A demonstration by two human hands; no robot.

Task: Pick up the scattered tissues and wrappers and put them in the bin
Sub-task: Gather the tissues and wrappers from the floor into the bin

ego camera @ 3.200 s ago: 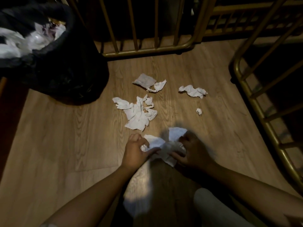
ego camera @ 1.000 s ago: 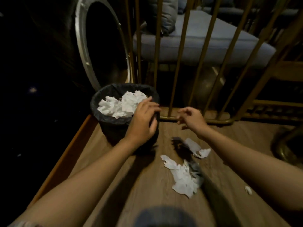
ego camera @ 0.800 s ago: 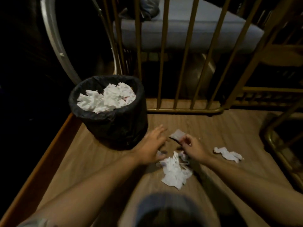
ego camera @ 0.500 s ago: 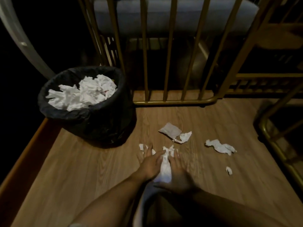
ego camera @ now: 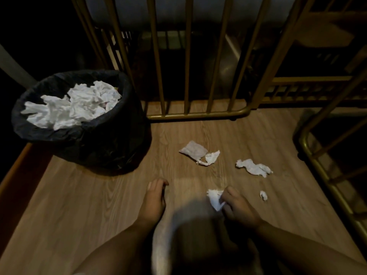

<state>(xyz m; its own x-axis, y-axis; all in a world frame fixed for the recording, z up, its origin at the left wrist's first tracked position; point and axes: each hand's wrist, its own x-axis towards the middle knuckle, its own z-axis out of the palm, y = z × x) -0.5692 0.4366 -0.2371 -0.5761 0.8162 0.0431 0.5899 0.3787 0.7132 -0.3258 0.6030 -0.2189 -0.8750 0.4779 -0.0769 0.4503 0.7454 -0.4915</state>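
Tissue [ego camera: 215,199] in right hand [ego camera: 239,208], unmarked.

The right hand [ego camera: 239,208] is pinching a white tissue [ego camera: 214,198] in its curled fingers [ego camera: 230,193], low over the wooden floor [ego camera: 79,205]. The left hand [ego camera: 153,201] is reaching forward with fingers extended, tips at the floor, holding nothing. Beyond the right fingers a flat wrapper [ego camera: 192,151] and a torn tissue [ego camera: 210,158] are lying together; a crumpled tissue [ego camera: 254,167] and a tiny scrap [ego camera: 263,195] are lying to their right. Far left of the left fingers, the black-lined bin [ego camera: 111,147] is sitting heaped with tissues.
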